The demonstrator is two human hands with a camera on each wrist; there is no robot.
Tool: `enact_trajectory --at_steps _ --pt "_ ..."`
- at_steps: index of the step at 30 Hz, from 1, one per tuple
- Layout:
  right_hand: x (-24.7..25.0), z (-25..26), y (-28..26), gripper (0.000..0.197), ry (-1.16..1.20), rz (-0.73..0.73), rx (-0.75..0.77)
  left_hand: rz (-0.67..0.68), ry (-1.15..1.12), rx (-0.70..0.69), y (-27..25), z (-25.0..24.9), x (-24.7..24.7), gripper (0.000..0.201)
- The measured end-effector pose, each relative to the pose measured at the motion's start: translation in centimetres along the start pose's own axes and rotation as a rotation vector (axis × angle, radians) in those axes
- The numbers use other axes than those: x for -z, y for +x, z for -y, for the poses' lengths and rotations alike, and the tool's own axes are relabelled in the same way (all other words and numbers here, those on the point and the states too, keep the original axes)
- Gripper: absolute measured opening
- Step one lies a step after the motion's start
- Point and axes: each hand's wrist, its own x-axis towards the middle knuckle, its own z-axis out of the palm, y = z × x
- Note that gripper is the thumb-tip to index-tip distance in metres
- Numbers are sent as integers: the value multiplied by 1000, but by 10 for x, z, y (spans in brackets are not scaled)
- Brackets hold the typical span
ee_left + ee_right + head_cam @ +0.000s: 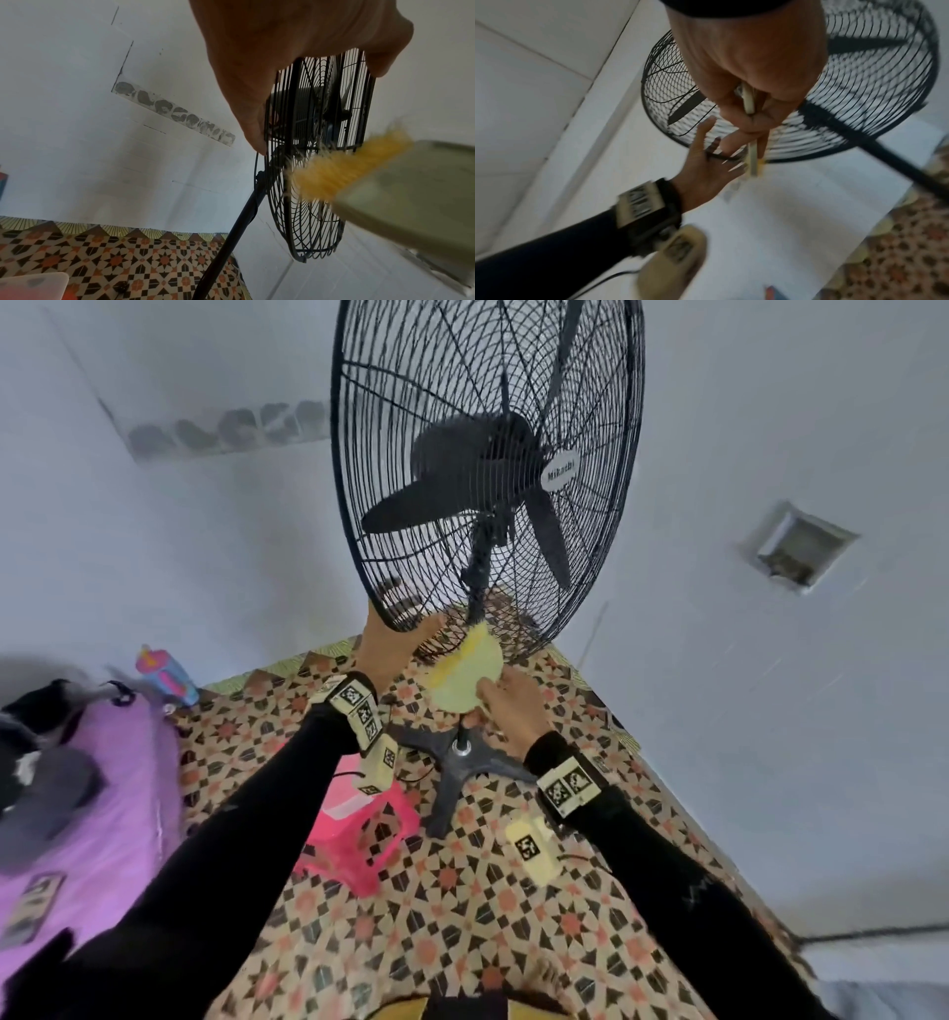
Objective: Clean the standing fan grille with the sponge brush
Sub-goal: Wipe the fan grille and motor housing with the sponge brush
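Observation:
The black standing fan's round wire grille leans over the patterned floor on its pole. My left hand grips the grille's bottom rim, thumb on one side and fingers on the other. My right hand pinches a pale green sponge brush with yellow bristles. The bristles touch the lower grille wires just right of my left hand. In the right wrist view the brush shows edge-on between my fingers, and my left hand holds the rim beside it.
The fan's cross-shaped base stands on the tiled floor below my hands. A pink plastic stool is left of the base. A purple bed fills the left side, with a cup behind it. White walls enclose the corner.

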Motion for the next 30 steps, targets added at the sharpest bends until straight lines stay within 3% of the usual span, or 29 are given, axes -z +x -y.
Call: enact_trajectory --at_steps 4,6,10,14,17,21,25,28,30 --pt "31 5 12 29 -118 -123 -107 -13 -60 32 -13 2 -9 99" --pt "36 11 16 50 -163 -137 -87 -46 -68 73 -18 6 -20 101" --pt "32 28 9 39 -210 -26 81 -117 -109 136 -20 12 -31 108" --pt "33 23 17 21 -270 -63 40 -142 -160 153 -21 14 -34 103" --pt "34 24 30 27 -452 -140 -56 -145 -153 160 -25 13 -36 93" --pt "16 39 26 12 -461 -61 72 -121 -99 171 -24 13 -36 77" --pt "5 34 26 8 -381 -78 121 -143 -72 223 -21 14 -34 103" --pt "16 23 41 44 -466 -124 -16 -117 -97 205 -21 11 -31 86" --pt "18 20 41 65 -421 -135 7 -112 -78 187 -20 9 -29 87"
